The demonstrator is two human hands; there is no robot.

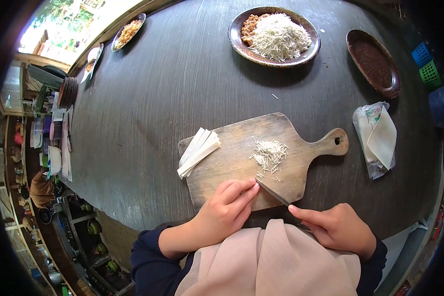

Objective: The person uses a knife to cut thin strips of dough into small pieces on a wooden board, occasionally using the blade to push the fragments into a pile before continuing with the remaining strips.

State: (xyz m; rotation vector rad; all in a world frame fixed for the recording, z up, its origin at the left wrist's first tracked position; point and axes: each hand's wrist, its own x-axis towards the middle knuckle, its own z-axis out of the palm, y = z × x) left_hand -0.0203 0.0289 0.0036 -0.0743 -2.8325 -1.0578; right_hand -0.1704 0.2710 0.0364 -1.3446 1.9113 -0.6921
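A wooden cutting board (232,163) with a handle lies in front of me. My right hand (338,227) is closed around a knife (274,192), its index finger stretched along the blade's back. The blade points up-left, its tip beside the fingertips of my left hand (229,204). That hand's fingers are pressed together on the board's near edge; whatever is under them is hidden. Just beyond the blade lies a small heap of thin cream-white slivers (270,154). At the board's left end rests a stack of flat white dough strips (200,152).
Farther back, a round plate (237,49) bears a mound of white slivers and brown pieces. To the right are an oval brown dish (375,64) and a plastic packet (375,138) with white sheets. A small dish of orange-brown food (128,34) and stacked brown plates (67,92) stand left.
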